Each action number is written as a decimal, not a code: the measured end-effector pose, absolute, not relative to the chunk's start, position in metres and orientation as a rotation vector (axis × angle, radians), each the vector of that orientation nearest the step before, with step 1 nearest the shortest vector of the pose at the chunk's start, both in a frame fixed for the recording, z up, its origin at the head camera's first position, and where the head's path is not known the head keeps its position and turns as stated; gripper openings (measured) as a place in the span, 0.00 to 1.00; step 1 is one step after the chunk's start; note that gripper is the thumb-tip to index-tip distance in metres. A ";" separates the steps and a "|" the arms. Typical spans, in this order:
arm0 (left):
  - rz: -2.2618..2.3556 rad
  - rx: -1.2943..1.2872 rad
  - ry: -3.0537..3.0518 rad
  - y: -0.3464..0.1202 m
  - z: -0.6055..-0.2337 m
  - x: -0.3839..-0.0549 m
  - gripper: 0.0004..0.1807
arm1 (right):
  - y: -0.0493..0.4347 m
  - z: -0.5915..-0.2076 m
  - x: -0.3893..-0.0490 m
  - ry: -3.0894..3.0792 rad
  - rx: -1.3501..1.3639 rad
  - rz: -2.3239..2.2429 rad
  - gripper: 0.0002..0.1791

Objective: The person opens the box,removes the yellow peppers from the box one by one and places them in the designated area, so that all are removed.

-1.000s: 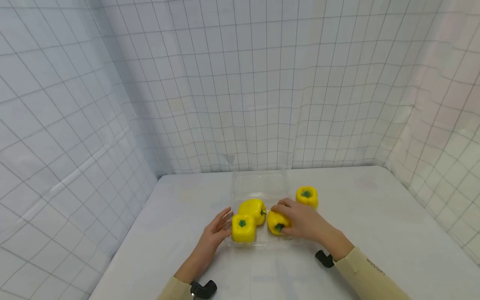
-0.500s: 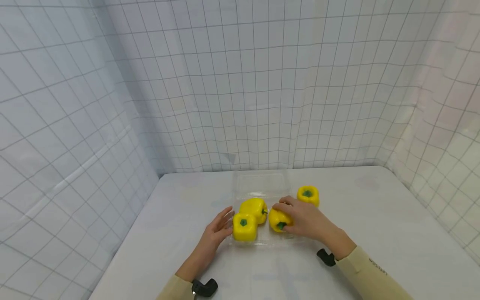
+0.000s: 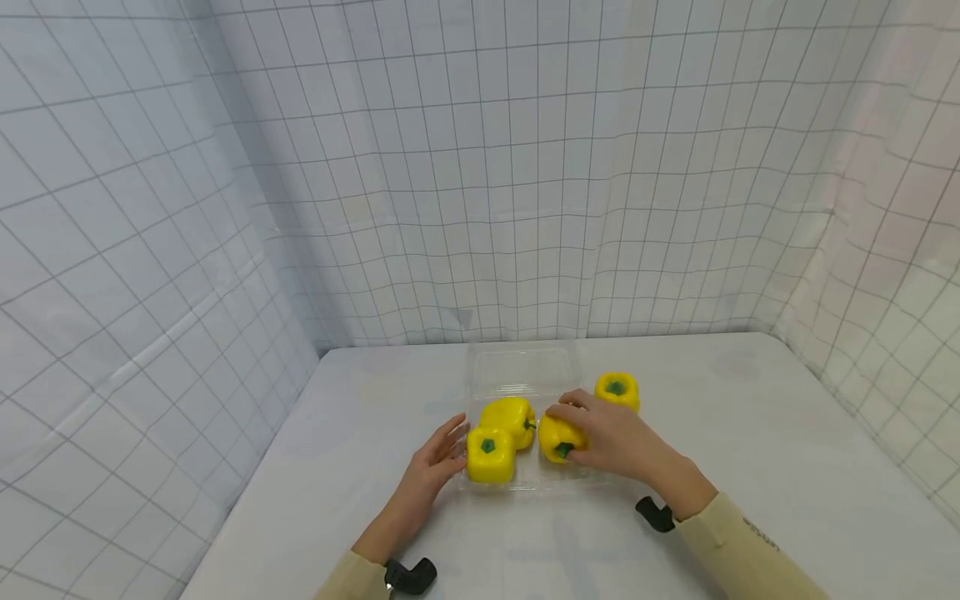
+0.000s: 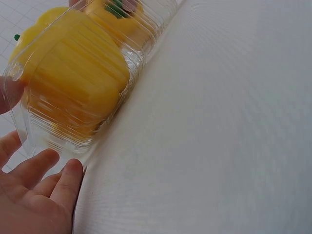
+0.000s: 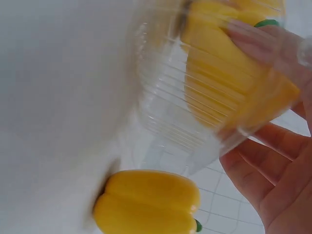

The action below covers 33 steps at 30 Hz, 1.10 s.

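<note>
In the head view, my right hand [image 3: 618, 437] grips a yellow bell pepper [image 3: 555, 435] with a green stem, at the right of a clear plastic clamshell container [image 5: 168, 119]. Thumb and fingers lie on opposite sides of it. A yellow pepper [image 3: 491, 465] stands stem up at the container's front left; another pepper [image 3: 501, 414] lies on its side behind it, stem to the right. My left hand [image 3: 429, 468] is at the container's left side, thumb touching near the front corner, fingers extended along the outer wall. The held pepper's underside is hidden in the head view.
The container's lid [image 3: 522, 369] lies open toward the back of the white table [image 3: 360, 433]. Another yellow pepper [image 3: 617, 400] stands on the table, just right of the container. Grid-patterned white curtains [image 3: 495, 167] surround the table's back and sides.
The whole scene shifts very slightly with the head. Both hands and the peppers otherwise keep nearly the same places, my right hand still on its pepper.
</note>
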<state>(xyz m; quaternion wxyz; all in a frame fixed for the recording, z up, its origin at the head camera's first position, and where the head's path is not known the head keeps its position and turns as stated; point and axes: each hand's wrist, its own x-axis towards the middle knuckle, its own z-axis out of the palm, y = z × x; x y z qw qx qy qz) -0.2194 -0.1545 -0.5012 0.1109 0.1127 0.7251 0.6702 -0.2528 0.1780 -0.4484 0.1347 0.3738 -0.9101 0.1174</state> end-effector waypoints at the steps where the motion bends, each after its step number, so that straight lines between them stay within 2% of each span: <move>1: 1.967 0.330 2.131 -0.154 -0.501 -0.219 0.38 | 0.179 -0.447 -0.253 -2.629 1.084 0.343 0.35; 33: 1.969 0.340 2.132 -0.153 -0.502 -0.220 0.39 | 0.191 -0.420 -0.244 -2.491 1.079 0.461 0.35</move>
